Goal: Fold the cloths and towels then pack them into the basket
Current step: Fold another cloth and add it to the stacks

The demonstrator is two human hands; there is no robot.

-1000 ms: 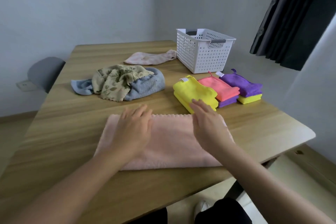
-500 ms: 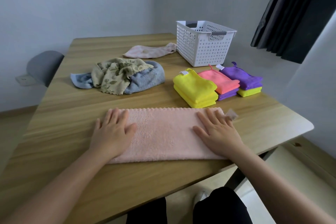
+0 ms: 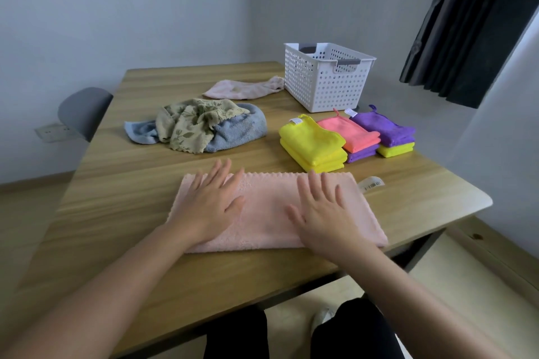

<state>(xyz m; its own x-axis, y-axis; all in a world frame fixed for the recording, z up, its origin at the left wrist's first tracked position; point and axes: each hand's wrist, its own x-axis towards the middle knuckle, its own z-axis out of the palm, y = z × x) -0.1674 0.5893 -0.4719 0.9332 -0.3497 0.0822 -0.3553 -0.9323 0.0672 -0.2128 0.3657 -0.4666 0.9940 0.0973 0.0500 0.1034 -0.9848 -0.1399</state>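
Seen from the head camera, both hands lay flat and open on the pink towel [image 3: 262, 213]. The left hand [image 3: 208, 207] was toward its left end and the right hand [image 3: 323, 213] right of the middle, fingers spread and gripping nothing. The towel sat folded into a long strip near the near edge of the table [image 3: 116, 213], its label [image 3: 370, 183] sticking out at the far right corner. Its near right corner lay almost at the table's edge, so a hard sideways stroke could probably have dragged it over or rucked the layers out of line. The plush pile looked likely to slide on smooth wood. The yellow cloths [image 3: 313, 143] stood just beyond the right fingertips, and a forward sweep might have knocked that stack. The white basket [image 3: 323, 81] stood at the far right, and a blue towel [image 3: 239, 131] and a patterned cloth [image 3: 192, 122] lay heaped unfolded left of centre. The table was pale wood grain with rounded corners. Grey walls, a dark curtain [image 3: 472, 23] at right and a grey chair [image 3: 83, 111] at left closed the room.
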